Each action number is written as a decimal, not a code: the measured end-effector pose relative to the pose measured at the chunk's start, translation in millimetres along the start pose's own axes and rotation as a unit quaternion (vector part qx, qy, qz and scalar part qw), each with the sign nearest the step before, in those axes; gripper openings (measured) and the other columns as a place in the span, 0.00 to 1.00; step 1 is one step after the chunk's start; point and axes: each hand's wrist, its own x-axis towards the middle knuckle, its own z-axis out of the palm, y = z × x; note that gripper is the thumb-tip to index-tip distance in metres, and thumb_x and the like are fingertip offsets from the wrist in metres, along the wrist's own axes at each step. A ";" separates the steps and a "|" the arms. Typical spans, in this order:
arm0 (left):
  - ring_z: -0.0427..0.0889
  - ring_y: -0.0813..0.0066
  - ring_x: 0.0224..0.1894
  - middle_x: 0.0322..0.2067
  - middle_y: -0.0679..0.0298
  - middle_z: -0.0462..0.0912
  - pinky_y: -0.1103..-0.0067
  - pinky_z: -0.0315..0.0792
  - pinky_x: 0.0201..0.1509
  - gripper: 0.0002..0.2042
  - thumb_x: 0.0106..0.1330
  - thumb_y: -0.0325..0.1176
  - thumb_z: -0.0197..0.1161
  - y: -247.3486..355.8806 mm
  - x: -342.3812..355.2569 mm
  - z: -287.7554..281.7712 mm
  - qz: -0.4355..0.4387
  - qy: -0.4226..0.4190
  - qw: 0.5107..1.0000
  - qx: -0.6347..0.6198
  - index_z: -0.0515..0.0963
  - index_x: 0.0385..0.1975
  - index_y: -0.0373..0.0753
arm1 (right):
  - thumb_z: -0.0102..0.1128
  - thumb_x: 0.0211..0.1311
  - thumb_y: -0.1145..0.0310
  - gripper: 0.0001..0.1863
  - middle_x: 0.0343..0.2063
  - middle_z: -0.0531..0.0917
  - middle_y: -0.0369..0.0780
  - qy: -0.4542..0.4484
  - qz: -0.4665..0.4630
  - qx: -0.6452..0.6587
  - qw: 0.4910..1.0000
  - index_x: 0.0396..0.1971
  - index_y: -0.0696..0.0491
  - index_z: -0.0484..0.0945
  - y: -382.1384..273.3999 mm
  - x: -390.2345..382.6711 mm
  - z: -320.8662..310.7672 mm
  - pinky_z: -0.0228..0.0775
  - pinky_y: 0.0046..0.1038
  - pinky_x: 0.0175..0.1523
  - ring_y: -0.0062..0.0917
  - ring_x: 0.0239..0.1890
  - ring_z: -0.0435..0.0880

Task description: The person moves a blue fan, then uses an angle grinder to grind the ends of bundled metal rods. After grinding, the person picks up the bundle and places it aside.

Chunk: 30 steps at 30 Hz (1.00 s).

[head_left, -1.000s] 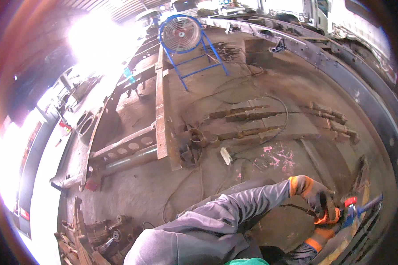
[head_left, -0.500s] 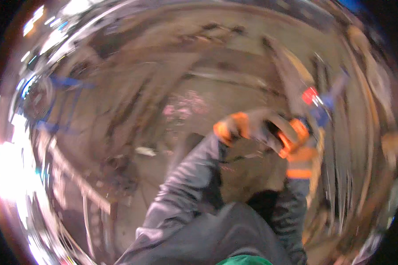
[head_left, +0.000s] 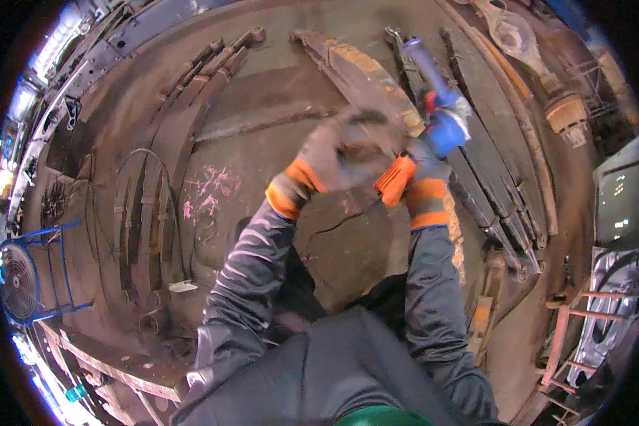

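My right hand (head_left: 427, 169), in a grey glove with an orange-striped cuff, is closed at the near end of a blue tool (head_left: 445, 133). The tool has a long cylindrical body and a small red part. Motion smears it, so its exact kind is unclear. A ribbed orange patch (head_left: 395, 180) shows at the inner side of that hand; whether it is glove or tool grip, I cannot tell. My left hand (head_left: 325, 156), gloved alike, is raised to the left of the right one. Its fingers are blurred, and whether they hold anything does not show.
Leaf springs (head_left: 143, 192) lie on the floor at left, others (head_left: 493, 192) at right. A brown-yellow streaked spring (head_left: 366, 67) lies beyond my hands. A blue-framed fan (head_left: 19, 280) stands far left. An axle housing (head_left: 515, 35) is at upper right, a reddish metal frame (head_left: 562, 334) lower right.
My view has swung to the right and steadied. Both hands and the blue tool now appear farther left and higher in the picture.
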 end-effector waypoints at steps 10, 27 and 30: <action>0.81 0.55 0.51 0.48 0.59 0.84 0.64 0.71 0.60 0.24 0.51 0.41 0.67 -14.4 145.1 -31.6 0.033 -0.055 0.880 0.471 0.80 0.52 0.52 | 0.76 0.31 0.64 0.23 0.24 0.84 0.41 -0.031 -0.084 -0.142 0.986 0.31 0.59 0.80 -7.1 18.2 12.8 0.75 0.32 0.31 0.27 0.22 0.82; 0.86 0.53 0.41 0.37 0.55 0.86 0.64 0.78 0.46 0.13 0.56 0.38 0.62 -116.5 144.5 28.2 -0.181 -0.172 0.926 0.284 0.85 0.39 0.46 | 0.74 0.32 0.66 0.25 0.28 0.84 0.39 -0.130 -0.087 -0.480 0.863 0.37 0.56 0.83 -39.5 87.0 -25.2 0.75 0.31 0.35 0.25 0.27 0.81; 0.86 0.52 0.42 0.38 0.53 0.86 0.63 0.78 0.46 0.13 0.56 0.37 0.61 -135.8 148.3 38.3 -0.168 -0.158 0.939 0.254 0.85 0.39 0.44 | 0.76 0.33 0.65 0.25 0.27 0.83 0.38 -0.200 -0.084 -0.447 0.868 0.37 0.55 0.83 -53.2 104.6 -21.4 0.74 0.30 0.35 0.25 0.28 0.81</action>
